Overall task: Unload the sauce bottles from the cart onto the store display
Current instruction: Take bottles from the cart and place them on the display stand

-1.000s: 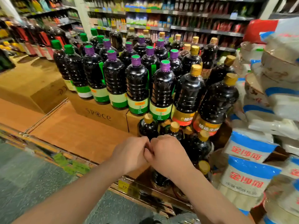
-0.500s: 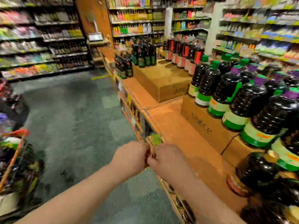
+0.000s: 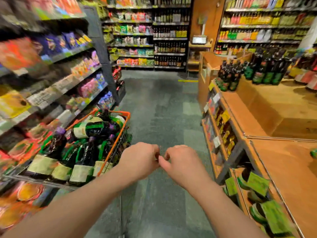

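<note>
I see the cart [image 3: 109, 134] at my left, sauce bottles [image 3: 82, 152] lying in it; the store display [image 3: 283, 160] stands right, the aisle floor [image 3: 163, 109] between.

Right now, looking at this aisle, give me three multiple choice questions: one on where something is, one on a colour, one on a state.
1. The cart stands where?
A. to the person's left
B. to the right
C. behind the display

2. The cart's rim colour?
A. blue
B. orange
C. white

3. The left hand and right hand are
A. each holding a bottle
B. empty, fingertips near each other
C. gripping the cart

Answers: A, it sits by the left shelves; B, the frame is orange; B, nothing is in either hand over the floor.
</note>
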Demonstrator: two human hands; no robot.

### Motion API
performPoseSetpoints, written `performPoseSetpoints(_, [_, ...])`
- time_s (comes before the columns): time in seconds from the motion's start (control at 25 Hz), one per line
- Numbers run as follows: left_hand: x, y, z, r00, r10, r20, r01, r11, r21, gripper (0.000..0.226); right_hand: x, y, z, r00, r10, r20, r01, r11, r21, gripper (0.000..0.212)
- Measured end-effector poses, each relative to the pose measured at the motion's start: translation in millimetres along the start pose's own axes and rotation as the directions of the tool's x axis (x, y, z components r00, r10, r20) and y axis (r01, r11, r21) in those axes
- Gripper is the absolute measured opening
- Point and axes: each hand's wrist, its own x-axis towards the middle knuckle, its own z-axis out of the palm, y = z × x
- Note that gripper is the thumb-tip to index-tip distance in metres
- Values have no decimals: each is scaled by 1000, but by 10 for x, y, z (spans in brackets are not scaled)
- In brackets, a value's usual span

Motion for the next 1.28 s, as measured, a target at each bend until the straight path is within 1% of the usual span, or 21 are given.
performPoseSetpoints(0.12, [129,-368,8,997,-77,-28,76,997,-25,31,422,-102,149,997,-73,30,73,997,9,40])
performPoseSetpoints(0.24, [367,-743,10,984,-173,-45,171,984,-56,25,967,-117,294,989,-132,69,130,991,38,39])
performPoseSetpoints(0.32, [560,-960,34,967,-250,-54,245,965,-88,22,1385,-91,443,977,-192,97,188,981,49,39])
performPoseSetpoints(0.4, [704,-1113,29,951,-307,-39,303,949,-89,24,1735,-64,539,963,-247,107,243,969,47,38])
performPoseSetpoints(0.44, [819,-1221,38,933,-357,-33,353,931,-90,25,1982,-47,609,951,-291,107,286,956,59,38])
performPoseSetpoints(0.52, [1063,-1441,58,885,-466,-21,461,881,-109,25,2473,-12,737,918,-375,127,365,926,92,37])
performPoseSetpoints(0.64, [1333,-1810,94,795,-607,-13,600,789,-135,23,3109,-50,944,850,-487,199,464,873,151,36])
performPoseSetpoints(0.72, [1404,-2021,169,725,-688,-1,682,719,-136,21,3397,-106,1106,808,-536,246,505,844,181,35])
performPoseSetpoints(0.8, [1418,-2219,248,641,-767,1,761,635,-135,21,3684,-195,1322,763,-578,290,537,816,214,36])
performPoseSetpoints(0.88, [1365,-2411,333,562,-827,12,821,556,-130,23,3898,-349,1540,719,-608,337,559,794,239,38])
performPoseSetpoints(1.0, [1220,-2737,530,472,-880,51,879,466,-101,24,4064,-650,1916,624,-666,409,611,742,277,41])
performPoseSetpoints(1.16, [1099,-3179,755,420,-901,106,905,409,-115,22,4174,-1005,2408,542,-695,472,675,695,247,41])
performPoseSetpoints(1.24, [1104,-3370,853,422,-898,121,905,411,-110,24,4230,-1119,2626,519,-684,513,675,696,245,38])
performPoseSetpoints(1.28, [1124,-3455,897,428,-894,132,903,417,-104,25,4259,-1151,2725,518,-675,525,672,701,238,38])
